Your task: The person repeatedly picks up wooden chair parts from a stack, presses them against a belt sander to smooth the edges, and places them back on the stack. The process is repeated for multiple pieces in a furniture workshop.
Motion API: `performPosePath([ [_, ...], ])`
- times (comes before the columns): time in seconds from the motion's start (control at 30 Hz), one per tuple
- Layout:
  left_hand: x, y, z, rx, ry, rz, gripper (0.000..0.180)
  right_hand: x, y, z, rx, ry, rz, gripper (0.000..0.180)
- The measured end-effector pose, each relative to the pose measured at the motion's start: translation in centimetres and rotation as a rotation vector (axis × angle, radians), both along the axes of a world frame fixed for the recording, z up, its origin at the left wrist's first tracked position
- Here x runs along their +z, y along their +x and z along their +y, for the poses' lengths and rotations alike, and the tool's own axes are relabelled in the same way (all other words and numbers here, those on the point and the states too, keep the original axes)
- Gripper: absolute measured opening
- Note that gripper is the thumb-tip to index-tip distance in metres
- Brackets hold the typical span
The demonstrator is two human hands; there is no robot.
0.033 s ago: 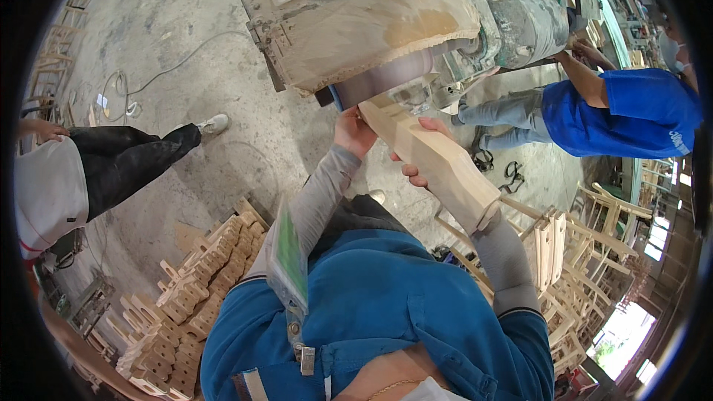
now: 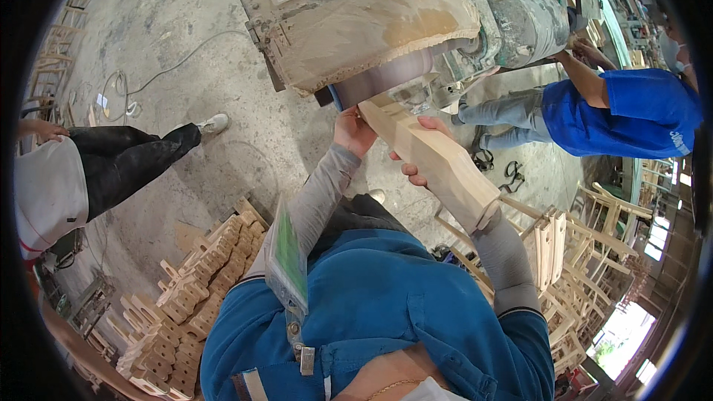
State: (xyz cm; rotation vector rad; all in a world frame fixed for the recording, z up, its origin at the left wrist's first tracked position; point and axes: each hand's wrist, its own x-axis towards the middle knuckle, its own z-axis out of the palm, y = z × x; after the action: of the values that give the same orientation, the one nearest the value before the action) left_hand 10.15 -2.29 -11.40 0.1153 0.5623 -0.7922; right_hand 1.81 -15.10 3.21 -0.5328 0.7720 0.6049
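A long, pale, slightly bent wooden piece (image 2: 438, 160) slants from the machine down toward my right forearm. Its upper left end lies against the spinning brown sanding belt (image 2: 382, 82) under the machine's dusty casing (image 2: 364, 33). My left hand (image 2: 355, 134) grips that end close below the belt, with some of its fingers hidden behind the wood. Around the middle of the piece my right hand (image 2: 413, 172) is closed from beneath, fingertips on the near side and the rest showing past the far edge.
Stacked drilled wooden parts (image 2: 178, 312) stand at the lower left. Wooden frames (image 2: 579, 282) fill the lower right. A co-worker in a blue shirt (image 2: 620, 111) works at the right beside a motor (image 2: 527, 26). Another person in black trousers (image 2: 126, 167) is at the left. A cable (image 2: 186, 56) crosses the concrete floor.
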Motion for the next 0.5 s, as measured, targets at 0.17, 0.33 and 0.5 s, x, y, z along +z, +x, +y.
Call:
performPosePath([
  [0.17, -0.5, 0.3, -0.2, -0.008, -0.03, -0.044, 0.034, 0.5, 0.6, 0.2, 0.051, -0.107, 0.0, 0.058],
  [0.33, -0.2, 0.5, -0.9, 0.022, 0.012, -0.033, 0.036, 1.0, 1.2, 0.1, 0.098, -0.184, 0.008, 0.059],
  [0.5, -1.0, 0.9, -0.5, 0.048, -0.15, -0.071, 0.036, 0.7, 1.8, -0.2, 0.111, -0.173, 0.025, 0.061],
])
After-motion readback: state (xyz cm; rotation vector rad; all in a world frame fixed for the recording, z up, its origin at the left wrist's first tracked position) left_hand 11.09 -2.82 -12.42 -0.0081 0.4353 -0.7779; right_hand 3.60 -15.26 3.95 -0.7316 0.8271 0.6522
